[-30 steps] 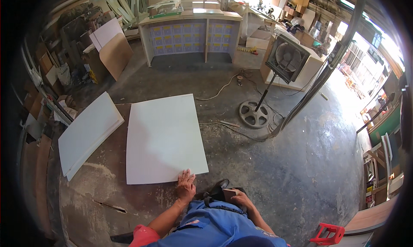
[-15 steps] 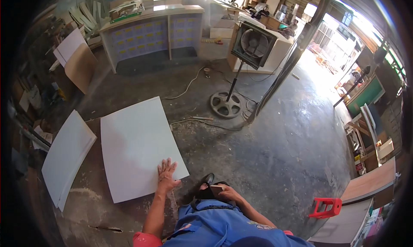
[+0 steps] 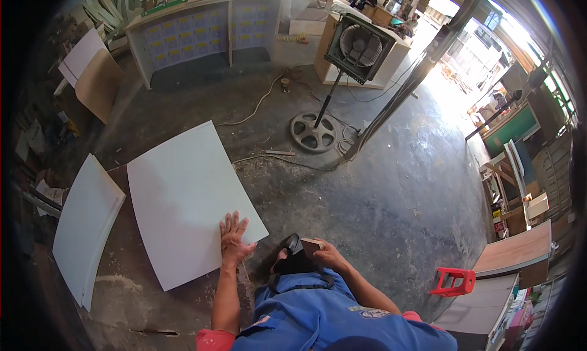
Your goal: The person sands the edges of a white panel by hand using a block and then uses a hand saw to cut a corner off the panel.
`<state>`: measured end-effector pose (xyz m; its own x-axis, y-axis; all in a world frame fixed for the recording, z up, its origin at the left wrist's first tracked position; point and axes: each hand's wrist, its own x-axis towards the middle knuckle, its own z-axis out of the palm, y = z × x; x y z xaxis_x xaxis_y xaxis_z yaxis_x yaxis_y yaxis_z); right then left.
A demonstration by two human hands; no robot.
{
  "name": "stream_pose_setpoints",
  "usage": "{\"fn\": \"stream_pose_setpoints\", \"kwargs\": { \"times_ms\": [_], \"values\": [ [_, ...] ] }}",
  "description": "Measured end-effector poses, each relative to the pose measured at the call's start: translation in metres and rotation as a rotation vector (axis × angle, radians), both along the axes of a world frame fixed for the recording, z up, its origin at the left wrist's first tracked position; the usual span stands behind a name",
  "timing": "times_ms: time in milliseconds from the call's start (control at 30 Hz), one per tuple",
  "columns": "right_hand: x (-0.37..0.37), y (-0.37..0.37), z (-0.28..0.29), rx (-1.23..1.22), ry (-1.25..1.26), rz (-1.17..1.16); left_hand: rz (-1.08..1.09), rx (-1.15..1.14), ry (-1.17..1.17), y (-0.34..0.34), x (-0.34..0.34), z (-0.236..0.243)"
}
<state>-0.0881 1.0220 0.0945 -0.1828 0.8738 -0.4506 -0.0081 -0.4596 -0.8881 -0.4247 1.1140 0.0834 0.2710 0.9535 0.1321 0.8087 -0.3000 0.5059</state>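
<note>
A large white panel (image 3: 183,192) lies before me at the left of the head view. My left hand (image 3: 235,238) rests on it near its lower right corner, fingers spread. Just right of that corner, my right hand (image 3: 326,255) grips a small brown block (image 3: 310,247), held above my lap. A stack of white panels (image 3: 79,232) lies left of the large one. My blue apron and one dark shoe show below.
A fan on a stand (image 3: 356,45) and a post with cables (image 3: 428,63) stand ahead, cords around them. An open cabinet (image 3: 183,39) is at the back, a red stool (image 3: 452,280) at lower right, boards (image 3: 513,250) along the right. People (image 3: 370,2) are far back.
The view has turned rightward, shifting the scene left. My left hand has moved further onto the panel, fingers spread. My right hand with the block has risen a little.
</note>
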Motion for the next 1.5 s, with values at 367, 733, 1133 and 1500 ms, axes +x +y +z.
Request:
{"fn": "stream_pose_setpoints", "kwargs": {
  "times_ms": [367, 733, 1133, 1500],
  "values": [
    [-0.008, 0.021, 0.003, 0.072, 0.184, -0.03, -0.001, 0.04, 0.029, 0.003, -0.001, -0.006],
    [-0.025, 0.056, -0.026, 0.091, 0.124, 0.08, 0.011, 0.018, 0.045, 0.005, 0.0, -0.002],
    [-0.03, 0.033, -0.019, 0.1, 0.127, 0.197, -0.029, -0.098, 0.029, 0.011, -0.016, -0.019],
    [-0.022, 0.028, -0.049, -0.004, 0.125, 0.166, 0.003, -0.207, 0.103, 0.004, -0.029, -0.018]
  ]
}}
